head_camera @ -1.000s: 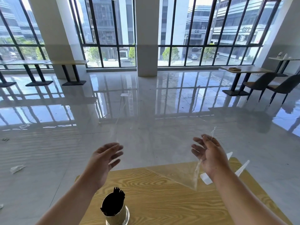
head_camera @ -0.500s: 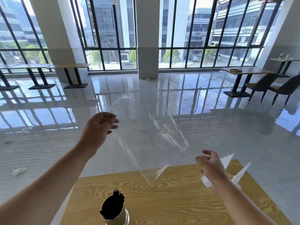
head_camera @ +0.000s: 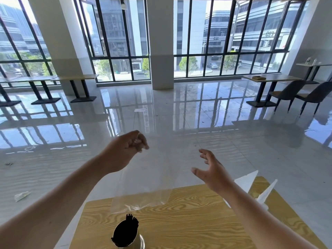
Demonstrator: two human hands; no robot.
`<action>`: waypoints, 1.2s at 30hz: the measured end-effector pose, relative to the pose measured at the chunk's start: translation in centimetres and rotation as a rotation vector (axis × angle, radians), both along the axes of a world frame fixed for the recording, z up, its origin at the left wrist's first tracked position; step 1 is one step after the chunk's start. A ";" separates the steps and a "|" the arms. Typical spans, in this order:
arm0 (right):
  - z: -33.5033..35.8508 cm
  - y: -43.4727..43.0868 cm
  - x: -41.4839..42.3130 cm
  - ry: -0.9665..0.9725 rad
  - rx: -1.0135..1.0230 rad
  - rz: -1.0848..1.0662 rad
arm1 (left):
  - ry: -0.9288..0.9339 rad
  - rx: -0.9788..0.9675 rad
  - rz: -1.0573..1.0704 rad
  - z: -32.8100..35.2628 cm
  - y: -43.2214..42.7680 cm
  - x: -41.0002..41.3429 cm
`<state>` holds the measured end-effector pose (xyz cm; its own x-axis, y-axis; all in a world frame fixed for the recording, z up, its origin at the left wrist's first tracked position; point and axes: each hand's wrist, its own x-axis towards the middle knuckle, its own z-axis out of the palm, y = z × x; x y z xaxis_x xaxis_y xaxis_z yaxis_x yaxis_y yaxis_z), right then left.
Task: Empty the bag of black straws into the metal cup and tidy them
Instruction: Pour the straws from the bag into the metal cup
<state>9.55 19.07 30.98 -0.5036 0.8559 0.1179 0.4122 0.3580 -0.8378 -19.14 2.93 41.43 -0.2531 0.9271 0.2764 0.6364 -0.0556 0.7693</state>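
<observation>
- Since half a second ago the left hand (head_camera: pixel 124 153) moves toward the middle, and the bag (head_camera: pixel 143 186), which was slanted in the air, now hangs straight under it. The right hand (head_camera: pixel 213 173) comes up from the table (head_camera: pixel 197 221) edge and inward.
- The left fingers (head_camera: pixel 142 143) are curled and pinch the top edge of the bag. The right fingers are spread and loose and hold nothing.
- The bag looks empty. Its lower edge reaches the far side of the table, below the left fingers.
- The black straws (head_camera: pixel 125 232) stand in the metal cup (head_camera: pixel 141 242), well below both hands, at the near edge of the table.
- Risk, in my judgement: the film is very light, so the right fingers can miss it when they reach, or it can slip from the pinch and fall to the floor (head_camera: pixel 71 168).
- Another risk: a low arm or the swinging bag can push the cup, which stands near the edge and is top-heavy with straws.
- Materials: the bag is thin, clear, wrinkled film. The straws are thin, matte and packed tight, a few higher than the others. The cup is shiny metal, and the table is smooth yellow wood grain.
</observation>
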 end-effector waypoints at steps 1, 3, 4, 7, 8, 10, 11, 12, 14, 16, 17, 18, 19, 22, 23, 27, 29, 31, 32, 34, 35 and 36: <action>-0.1 -0.1 -0.2 0.008 -0.015 0.008 | -0.043 0.000 -0.009 0.1 -0.1 0.1; -0.5 -0.2 -0.6 0.012 -0.048 0.030 | -0.117 0.017 -0.014 0.4 -0.3 0.4; -0.7 -0.3 -0.8 0.012 -0.078 0.041 | -0.149 0.025 -0.018 0.6 -0.5 0.5; -0.9 -0.5 -1.1 0.038 -0.204 0.075 | -0.214 0.041 -0.026 1.2 -0.9 0.3; -0.8 -0.6 -1.3 0.062 -0.255 0.090 | -0.233 0.041 -0.029 1.5 -1.1 0.2; -0.4 -0.7 -1.5 0.128 -0.329 0.125 | -0.265 0.039 -0.027 1.8 -1.3 0.0; -0.2 -0.7 -1.6 0.163 -0.353 0.132 | -0.274 0.040 -0.018 2.0 -1.3 0.0; 0.0 -0.7 -1.7 0.203 -0.378 0.132 | -0.286 0.048 -0.008 2.1 -1.3 -0.1; 0.4 -0.7 -1.7 0.294 -0.434 0.136 | -0.326 0.075 0.032 2.0 -1.2 -0.2; 1.0 -0.9 -1.8 0.366 -0.462 0.138 | -0.437 0.097 0.065 1.6 -1.4 -0.4; 1.3 -1.0 -1.7 0.394 -0.471 0.139 | -0.502 0.084 0.085 1.2 -1.5 -0.5; 1.6 -1.1 -1.7 0.421 -0.478 0.139 | -0.562 0.051 0.101 0.8 -1.7 -0.6; 1.9 -1.1 -1.7 0.449 -0.486 0.138 | -0.604 0.002 0.115 0.3 -1.9 -0.7; 2.7 -1.0 -1.5 0.503 -0.506 0.120 | -0.649 -0.167 0.113 -1.7 -2.4 -0.5; 3.0 -1.0 -1.4 0.512 -0.512 0.111 | -0.645 -0.210 0.107 -2.5 -2.5 -0.4; 3.2 -0.7 -0.5 0.472 -0.508 0.065 | -0.549 -0.255 0.108 -4.4 -2.2 0.0; 3.0 -0.5 0.1 0.394 -0.455 0.044 | -0.514 -0.262 0.110 -5.0 -2.0 0.1; 2.6 -0.3 0.7 0.328 -0.415 0.037 | -0.507 -0.262 0.110 -5.5 -1.7 0.2; 2.4 -0.3 1.1 0.319 -0.413 0.039 | -0.529 -0.256 0.105 -5.9 -1.5 0.2; 2.3 -0.2 1.7 0.333 -0.431 0.042 | -0.604 -0.236 0.096 -6.5 -1.2 0.1; 2.2 -0.2 2.0 0.351 -0.448 0.040 | -0.642 -0.229 0.098 -6.8 -1.0 0.1; 2.2 -0.2 2.3 0.373 -0.470 0.037 | -0.672 -0.226 0.102 -7.1 -0.8 0.2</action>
